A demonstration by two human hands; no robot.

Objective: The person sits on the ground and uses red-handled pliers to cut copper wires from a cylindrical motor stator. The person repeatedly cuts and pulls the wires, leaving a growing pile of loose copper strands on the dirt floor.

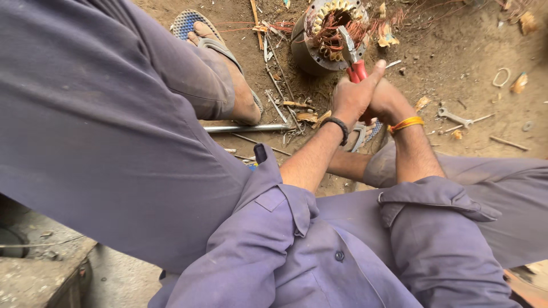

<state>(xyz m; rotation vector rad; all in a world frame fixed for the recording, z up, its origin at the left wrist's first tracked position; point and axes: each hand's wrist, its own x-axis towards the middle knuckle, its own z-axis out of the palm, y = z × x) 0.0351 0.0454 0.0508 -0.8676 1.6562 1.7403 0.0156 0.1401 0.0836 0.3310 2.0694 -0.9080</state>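
both hands clasp red-handled pliers; jaws in motor stator windings

No packages, labels, signs or screens are showing anywhere in this view. Nothing of that kind is lying on the dirt ground.

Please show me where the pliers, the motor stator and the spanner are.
pliers [358, 69], head view, on the red handle.
stator [301, 52], head view, on its outer casing.
spanner [455, 117], head view, on its shaft.
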